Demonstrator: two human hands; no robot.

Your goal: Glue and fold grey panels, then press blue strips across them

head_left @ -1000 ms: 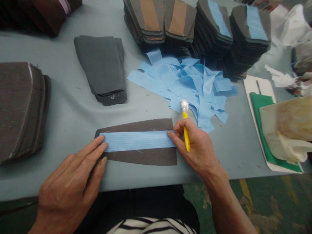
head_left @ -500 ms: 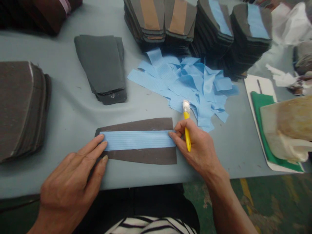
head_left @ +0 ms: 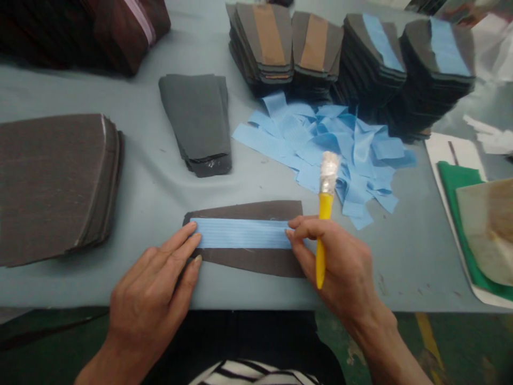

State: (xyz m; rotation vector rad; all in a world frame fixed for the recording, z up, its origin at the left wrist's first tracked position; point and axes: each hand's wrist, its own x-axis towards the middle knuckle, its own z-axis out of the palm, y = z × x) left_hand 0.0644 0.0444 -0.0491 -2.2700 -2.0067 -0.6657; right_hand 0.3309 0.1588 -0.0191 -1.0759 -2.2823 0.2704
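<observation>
A light blue strip (head_left: 244,233) lies lengthwise on a tapered dark brown panel (head_left: 256,262) near the table's front edge. Outstretched fingers of my left hand (head_left: 156,291) press on the strip's left end, the thumb resting at the panel's lower edge. My right hand (head_left: 340,262) has a yellow-handled paintbrush (head_left: 325,206) tucked between its fingers, bristle end pointing away from me. Its thumb and forefinger touch the strip's right end and cover part of it. Beyond the brush is a loose heap of blue strips (head_left: 296,131).
Stacked brown panels (head_left: 52,176) stand at left, with dark grey pieces (head_left: 196,117) further back. Several stacks topped with tan or blue strips, such as the tan-topped stack (head_left: 264,43), line the back. At right, a green sheet (head_left: 460,187) lies on a white board (head_left: 436,147).
The view has shifted, so everything sits further right. The brush has swung in my right hand and its bristle end shows larger. My left fingers stay on the strip's left end.
</observation>
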